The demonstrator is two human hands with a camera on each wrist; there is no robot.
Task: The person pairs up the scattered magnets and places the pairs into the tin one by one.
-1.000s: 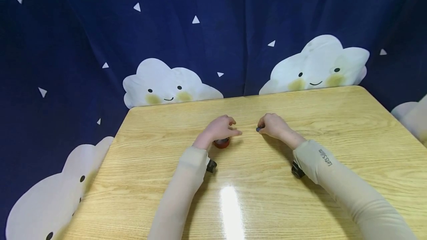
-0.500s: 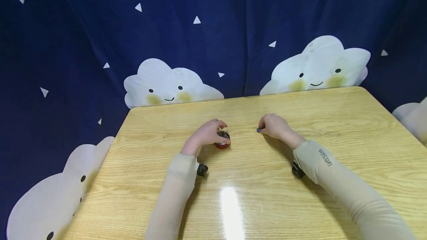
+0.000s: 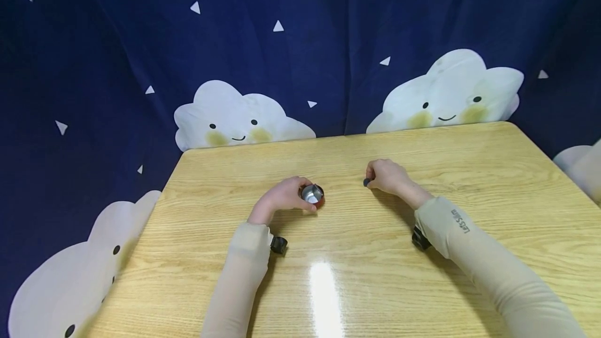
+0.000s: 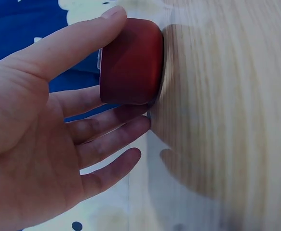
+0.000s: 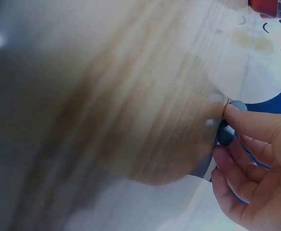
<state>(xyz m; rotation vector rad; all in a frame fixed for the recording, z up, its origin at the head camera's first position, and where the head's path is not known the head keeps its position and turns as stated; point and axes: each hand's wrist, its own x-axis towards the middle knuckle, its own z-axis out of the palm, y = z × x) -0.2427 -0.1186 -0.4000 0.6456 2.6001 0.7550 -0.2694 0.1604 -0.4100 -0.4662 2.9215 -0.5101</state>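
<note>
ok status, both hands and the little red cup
Left hand holds red cup, tilted, steel inside showing. Right hand pinches small dark disc at the table. Nothing between them.

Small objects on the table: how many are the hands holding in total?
2. The left hand grips a red cup near the table centre. The right hand pinches a small dark disc. More may be hidden under the fingers.
</note>
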